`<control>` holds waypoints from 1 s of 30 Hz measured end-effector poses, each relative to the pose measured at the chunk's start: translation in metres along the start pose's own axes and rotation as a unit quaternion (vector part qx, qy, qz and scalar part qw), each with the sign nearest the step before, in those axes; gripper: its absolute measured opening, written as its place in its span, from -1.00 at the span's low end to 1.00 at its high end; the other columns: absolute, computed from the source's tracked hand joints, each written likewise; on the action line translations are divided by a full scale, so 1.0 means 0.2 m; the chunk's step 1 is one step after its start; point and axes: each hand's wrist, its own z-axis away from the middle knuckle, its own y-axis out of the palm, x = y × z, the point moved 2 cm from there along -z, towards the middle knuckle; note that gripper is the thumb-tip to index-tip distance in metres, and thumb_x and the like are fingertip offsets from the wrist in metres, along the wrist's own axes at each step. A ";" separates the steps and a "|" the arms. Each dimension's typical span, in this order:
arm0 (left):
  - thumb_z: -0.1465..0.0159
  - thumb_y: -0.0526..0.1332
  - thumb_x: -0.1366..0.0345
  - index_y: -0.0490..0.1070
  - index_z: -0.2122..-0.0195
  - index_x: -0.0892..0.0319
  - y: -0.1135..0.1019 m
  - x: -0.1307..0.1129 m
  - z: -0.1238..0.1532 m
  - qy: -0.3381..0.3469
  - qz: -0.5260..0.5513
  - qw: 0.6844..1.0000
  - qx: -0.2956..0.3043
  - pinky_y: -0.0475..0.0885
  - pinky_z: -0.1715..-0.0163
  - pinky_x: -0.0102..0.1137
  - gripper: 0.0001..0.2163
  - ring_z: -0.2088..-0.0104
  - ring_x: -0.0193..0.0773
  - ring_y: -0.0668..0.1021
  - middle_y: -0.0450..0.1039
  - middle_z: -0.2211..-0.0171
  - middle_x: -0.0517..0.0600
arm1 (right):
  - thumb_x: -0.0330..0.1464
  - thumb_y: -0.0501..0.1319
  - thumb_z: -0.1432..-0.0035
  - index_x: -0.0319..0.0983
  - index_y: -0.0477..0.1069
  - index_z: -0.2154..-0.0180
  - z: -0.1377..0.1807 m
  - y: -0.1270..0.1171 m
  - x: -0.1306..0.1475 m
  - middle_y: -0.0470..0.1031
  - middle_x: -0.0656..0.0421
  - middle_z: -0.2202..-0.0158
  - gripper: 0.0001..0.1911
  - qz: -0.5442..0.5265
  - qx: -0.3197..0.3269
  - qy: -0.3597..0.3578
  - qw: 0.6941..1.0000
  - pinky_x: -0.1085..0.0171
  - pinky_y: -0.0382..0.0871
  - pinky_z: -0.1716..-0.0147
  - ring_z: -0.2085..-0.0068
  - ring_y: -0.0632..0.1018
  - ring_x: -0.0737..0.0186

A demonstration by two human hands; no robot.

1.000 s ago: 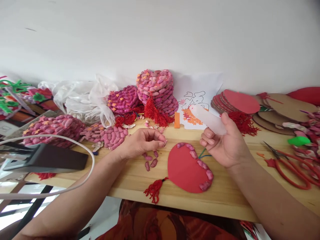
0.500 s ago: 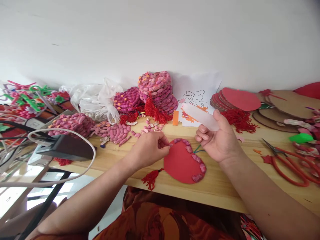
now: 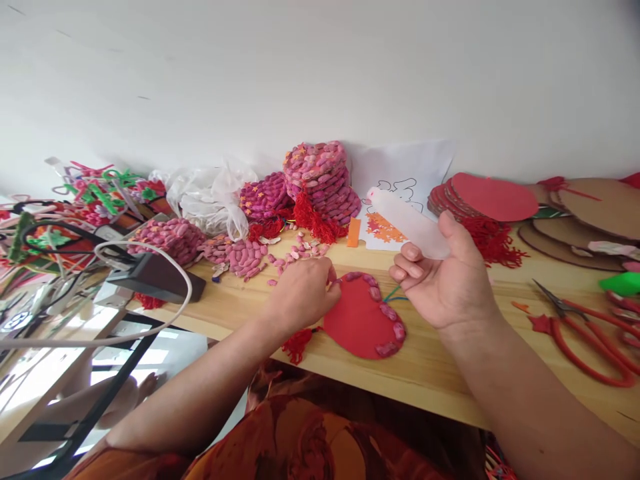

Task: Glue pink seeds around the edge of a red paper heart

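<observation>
My right hand [image 3: 447, 283] is wrapped round a translucent white glue bottle [image 3: 407, 220], its narrow pinkish tip pointing up and left. Below it on the table lies a red heart-shaped piece [image 3: 350, 321]. Pinkish-purple peanut shells [image 3: 389, 312] line its top and right edge. At the heart's upper left edge, my left hand [image 3: 304, 290] is closed in a pinch, its fingertips at a small purplish piece that looks like a peanut shell, mostly hidden. A red tassel [image 3: 297, 345] hangs off the heart's left side, and a green cord [image 3: 395, 297] runs from its notch.
Loose peanut shells [image 3: 300, 250] lie behind my left hand. Stacked shell-covered pieces [image 3: 315, 167] stand against the wall beside a paper with orange stars [image 3: 385, 228]. Orange-handled scissors [image 3: 590, 333] lie at right, near red card shapes [image 3: 495, 197]. A power strip [image 3: 163, 277] with cables sits left.
My left hand has moved slightly onto the heart's upper left edge, its fingers now more hidden. The glue bottle stays in my right hand. The whole view has shifted a little.
</observation>
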 end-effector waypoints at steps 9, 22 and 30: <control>-0.27 0.17 0.33 0.51 0.25 0.22 0.02 -0.04 -0.02 -0.006 -0.055 0.998 0.003 0.44 0.16 -0.22 -0.86 0.20 0.03 0.63 0.61 0.25 0.18 | 0.09 0.41 -0.02 -0.12 0.32 0.38 0.02 0.01 0.01 0.24 0.29 0.57 -0.51 -0.011 0.011 -0.006 1.000 0.32 0.25 0.60 0.61 0.14 0.39; -0.26 0.17 0.34 0.49 0.27 0.20 0.06 -0.03 -0.03 0.008 -0.088 0.996 -0.011 0.44 0.24 -0.25 -0.88 0.24 -0.01 0.64 0.62 0.29 0.14 | 0.11 0.39 -0.04 -0.12 0.30 0.38 0.03 0.02 0.01 0.24 0.30 0.58 -0.51 0.001 0.022 -0.019 1.000 0.31 0.24 0.60 0.62 0.15 0.38; -0.28 0.21 0.33 0.49 0.29 0.18 0.06 -0.03 -0.03 0.009 -0.091 0.996 -0.019 0.45 0.23 -0.25 -0.91 0.24 -0.03 0.64 0.62 0.30 0.09 | 0.04 0.35 -0.11 -0.14 0.31 0.40 0.03 0.03 0.01 0.25 0.28 0.59 -0.57 -0.010 0.011 -0.016 1.000 0.34 0.23 0.61 0.62 0.14 0.39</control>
